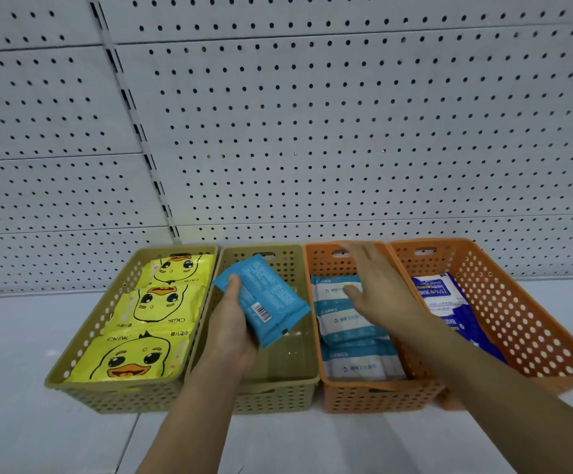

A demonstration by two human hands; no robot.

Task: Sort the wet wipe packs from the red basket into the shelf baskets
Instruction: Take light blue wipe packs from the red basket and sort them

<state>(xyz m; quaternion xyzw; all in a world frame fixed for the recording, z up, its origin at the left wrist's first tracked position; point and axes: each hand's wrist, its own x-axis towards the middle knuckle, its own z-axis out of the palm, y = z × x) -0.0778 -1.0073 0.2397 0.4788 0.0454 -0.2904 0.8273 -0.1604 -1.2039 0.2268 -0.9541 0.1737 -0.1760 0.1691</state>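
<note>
Head view: four baskets are lined along the shelf (38, 354) back edge. A blue wipe pack (264, 299) is held by the left hand (230, 333), fingers wrapped around it, above the bare second olive basket (278, 388). The right hand (377, 285), fingers spread, is poised over white-blue packs (346, 323) in the first orange basket (374, 398). Yellow duck packs (148, 323) fill the leftmost olive basket (107, 395); a dark blue pack (449, 295) lies in the far-right orange basket (524, 323).

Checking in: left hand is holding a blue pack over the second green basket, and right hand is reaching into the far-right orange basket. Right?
Not quite. In the head view the right hand is over the nearer orange basket, the third from the left, above the white packs, not the far-right one. The left hand does hold the blue pack over the second green basket.
</note>
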